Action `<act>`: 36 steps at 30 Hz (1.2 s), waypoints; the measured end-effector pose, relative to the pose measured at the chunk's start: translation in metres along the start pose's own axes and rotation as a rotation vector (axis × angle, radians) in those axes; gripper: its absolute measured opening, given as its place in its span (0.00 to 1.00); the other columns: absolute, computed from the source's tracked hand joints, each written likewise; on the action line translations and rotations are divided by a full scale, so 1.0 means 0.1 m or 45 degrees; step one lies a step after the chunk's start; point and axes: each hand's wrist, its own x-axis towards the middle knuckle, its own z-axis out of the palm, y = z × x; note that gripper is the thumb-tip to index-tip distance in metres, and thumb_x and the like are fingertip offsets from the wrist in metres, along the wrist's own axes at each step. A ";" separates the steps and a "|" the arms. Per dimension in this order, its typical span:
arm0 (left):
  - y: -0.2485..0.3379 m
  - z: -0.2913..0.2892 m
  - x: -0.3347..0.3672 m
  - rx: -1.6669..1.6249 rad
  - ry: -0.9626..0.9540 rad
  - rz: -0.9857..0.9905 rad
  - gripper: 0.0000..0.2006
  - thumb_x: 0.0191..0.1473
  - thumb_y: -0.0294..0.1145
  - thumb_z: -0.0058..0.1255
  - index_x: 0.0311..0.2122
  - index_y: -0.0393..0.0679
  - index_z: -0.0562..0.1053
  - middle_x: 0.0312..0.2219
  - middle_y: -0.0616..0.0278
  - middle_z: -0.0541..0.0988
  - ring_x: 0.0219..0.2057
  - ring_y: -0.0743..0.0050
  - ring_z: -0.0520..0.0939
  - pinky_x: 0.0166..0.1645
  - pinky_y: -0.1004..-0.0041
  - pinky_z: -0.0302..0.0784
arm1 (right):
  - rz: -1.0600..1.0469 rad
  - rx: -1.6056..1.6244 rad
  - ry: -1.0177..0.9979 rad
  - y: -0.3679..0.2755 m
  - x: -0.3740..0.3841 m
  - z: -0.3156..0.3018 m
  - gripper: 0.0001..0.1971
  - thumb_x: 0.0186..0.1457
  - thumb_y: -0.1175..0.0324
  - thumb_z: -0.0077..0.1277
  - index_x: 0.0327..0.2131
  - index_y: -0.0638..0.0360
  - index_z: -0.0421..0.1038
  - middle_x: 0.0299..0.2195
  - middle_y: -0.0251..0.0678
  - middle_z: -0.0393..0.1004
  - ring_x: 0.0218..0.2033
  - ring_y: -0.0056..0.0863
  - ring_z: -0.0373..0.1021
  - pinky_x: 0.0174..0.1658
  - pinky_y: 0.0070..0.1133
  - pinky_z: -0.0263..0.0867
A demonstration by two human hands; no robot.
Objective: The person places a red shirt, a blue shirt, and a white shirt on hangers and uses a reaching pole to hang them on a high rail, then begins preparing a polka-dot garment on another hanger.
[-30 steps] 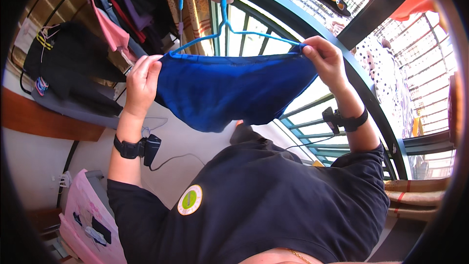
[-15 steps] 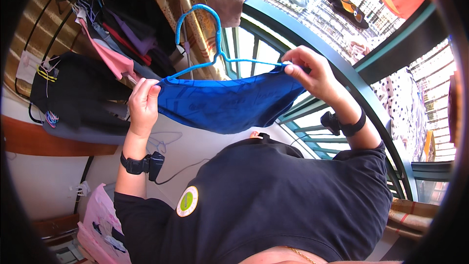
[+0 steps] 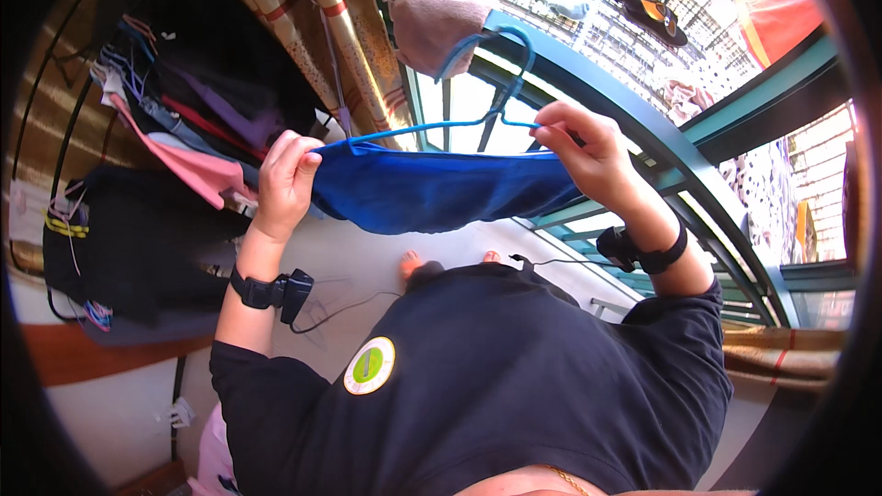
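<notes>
Head cam: blue garment (image 3: 450,188) is up betw. both hands, beyond the black shirt (image 3: 514,349). L hand (image 3: 289,182) pinches its corner tight; R hand's (image 3: 588,152) fingertips pinch the blue hanger (image 3: 490,117), cloth there unclear. Prob. L side's on; R side TBC, hands not yet off.

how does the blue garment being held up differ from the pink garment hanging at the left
Colour: the blue garment is strong blue, the pink garment light pink.
Pose: the blue garment is stretched wide between the left grip and right grip; the pink garment hangs as a narrow strip.
Surroundings: the blue garment is apart from other clothes; the pink garment is among them.
Both are cloth.
</notes>
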 end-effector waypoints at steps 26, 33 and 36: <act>-3.35 1.96 1.15 -0.285 0.205 -0.630 0.21 0.56 0.40 0.39 0.50 0.35 0.63 0.44 0.40 0.70 0.48 0.44 0.69 0.50 0.65 0.64 | 0.680 -0.214 0.706 -1.08 -0.63 0.24 0.04 0.55 0.71 0.48 0.30 0.61 0.68 0.17 0.22 0.60 0.21 0.09 0.55 0.24 0.11 0.53; -1.06 1.39 0.41 -1.059 0.090 -0.029 0.10 0.59 0.33 0.38 0.41 0.37 0.64 0.28 0.60 0.72 0.30 0.76 0.72 0.38 0.75 0.67 | 0.728 -0.105 0.676 -1.06 -0.86 -0.02 0.05 0.55 0.69 0.48 0.30 0.61 0.68 0.16 0.20 0.55 0.19 0.09 0.50 0.21 0.12 0.49; -0.32 1.43 0.26 -1.072 -0.174 0.396 0.09 0.58 0.30 0.39 0.42 0.37 0.63 0.25 0.62 0.70 0.25 0.83 0.69 0.29 0.83 0.66 | 0.680 -0.093 0.671 -1.14 -0.93 -0.18 0.05 0.55 0.69 0.48 0.30 0.61 0.69 0.16 0.19 0.55 0.19 0.08 0.50 0.20 0.12 0.48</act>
